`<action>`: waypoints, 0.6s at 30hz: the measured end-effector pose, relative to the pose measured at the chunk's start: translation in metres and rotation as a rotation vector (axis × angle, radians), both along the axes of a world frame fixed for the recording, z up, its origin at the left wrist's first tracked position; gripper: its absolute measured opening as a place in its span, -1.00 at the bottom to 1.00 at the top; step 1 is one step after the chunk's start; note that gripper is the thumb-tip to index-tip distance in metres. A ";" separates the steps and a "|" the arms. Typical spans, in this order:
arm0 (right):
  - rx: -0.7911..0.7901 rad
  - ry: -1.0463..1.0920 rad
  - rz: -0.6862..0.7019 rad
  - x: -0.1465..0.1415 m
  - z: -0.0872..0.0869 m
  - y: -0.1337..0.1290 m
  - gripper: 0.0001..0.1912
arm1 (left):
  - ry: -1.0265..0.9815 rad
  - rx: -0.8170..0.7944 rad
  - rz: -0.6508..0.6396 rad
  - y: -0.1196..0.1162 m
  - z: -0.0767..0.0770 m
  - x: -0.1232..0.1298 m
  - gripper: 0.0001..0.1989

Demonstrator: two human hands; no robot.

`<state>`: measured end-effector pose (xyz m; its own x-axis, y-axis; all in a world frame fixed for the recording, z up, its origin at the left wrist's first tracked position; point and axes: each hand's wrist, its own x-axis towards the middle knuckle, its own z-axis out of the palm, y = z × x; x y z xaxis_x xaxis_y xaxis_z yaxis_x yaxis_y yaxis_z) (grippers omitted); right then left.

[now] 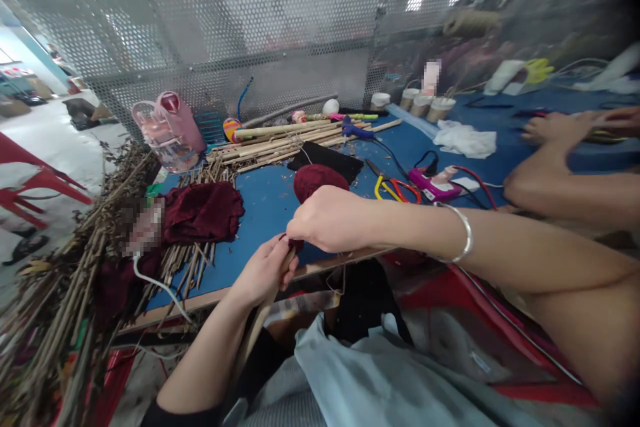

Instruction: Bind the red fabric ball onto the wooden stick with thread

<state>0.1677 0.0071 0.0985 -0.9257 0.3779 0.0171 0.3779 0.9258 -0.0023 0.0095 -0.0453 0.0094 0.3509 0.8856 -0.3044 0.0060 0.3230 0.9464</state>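
Note:
My left hand (265, 270) is closed around a thin wooden stick (253, 333) that runs down toward my lap. Dark red cloth shows at the stick's upper end, between my hands. Closed and pinching there is my right hand (325, 221), with a silver bangle on its wrist; its fingertips are partly hidden. Just beyond it, a rounded dark red fabric bundle (319, 180) sits on the blue table (267, 203). Whether this bundle joins the cloth at the stick, I cannot tell. More dark red cloth (203, 212) lies to the left, over cut stalks.
Scissors (389, 188), a purple power strip (435, 185) and a blue glue gun (356, 128) lie on the right. Peeled sticks (285, 143) and a pink bottle (181, 121) stand farther back. Dried stalks (75, 293) crowd the left. Another person's arm (570, 180) rests at far right.

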 end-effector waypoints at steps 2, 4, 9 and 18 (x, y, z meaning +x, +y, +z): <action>0.048 -0.101 0.024 -0.007 0.001 0.002 -0.83 | 0.078 -0.016 -0.041 -0.002 -0.002 0.003 -0.65; 0.088 -0.141 0.023 -0.011 -0.001 0.003 -0.82 | 0.111 -0.026 -0.019 -0.003 -0.006 0.004 -0.65; 0.135 -0.059 0.022 -0.013 -0.011 0.006 -0.80 | 0.174 0.138 0.125 -0.007 -0.015 0.002 -0.68; 0.391 0.140 0.175 0.005 -0.012 -0.002 -0.73 | 0.156 -0.046 0.130 -0.007 -0.005 -0.005 -0.66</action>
<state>0.1723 0.0056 0.0866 -0.9537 0.1557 0.2572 0.2362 0.9174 0.3204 0.0049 -0.0523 0.0048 0.1795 0.9044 -0.3872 0.1067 0.3734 0.9215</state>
